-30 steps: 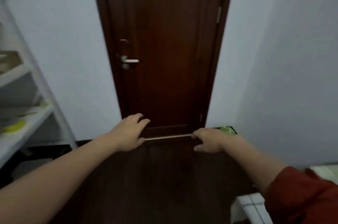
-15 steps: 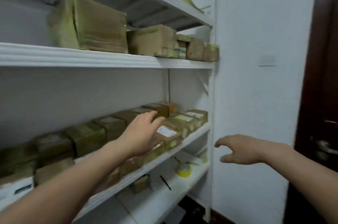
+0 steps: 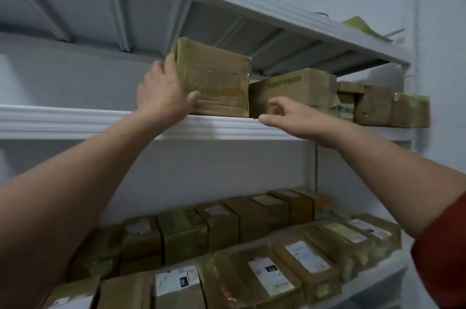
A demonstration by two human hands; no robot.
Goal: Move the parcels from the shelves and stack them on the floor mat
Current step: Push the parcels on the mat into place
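Observation:
A taped brown parcel (image 3: 216, 81) stands at the left end of the upper white shelf (image 3: 75, 120). My left hand (image 3: 164, 90) grips its left side, fingers on the side face and thumb on the front. My right hand (image 3: 290, 113) hovers just right of that parcel's lower right corner, fingers loosely spread, holding nothing. Beside it on the same shelf stand a larger carton with green print (image 3: 292, 93) and several smaller parcels (image 3: 373, 105). The floor mat is out of view.
The shelf below carries two rows of several labelled parcels (image 3: 274, 276), back row (image 3: 227, 225) stacked behind. Another shelf board (image 3: 252, 1) hangs close overhead. A white wall (image 3: 441, 56) and the rack's upright post (image 3: 416, 56) close off the right side.
My view swung from the door to the rack and then up. Both hands rose from the lower shelf level to the upper shelf, and my left hand took hold of the leftmost parcel.

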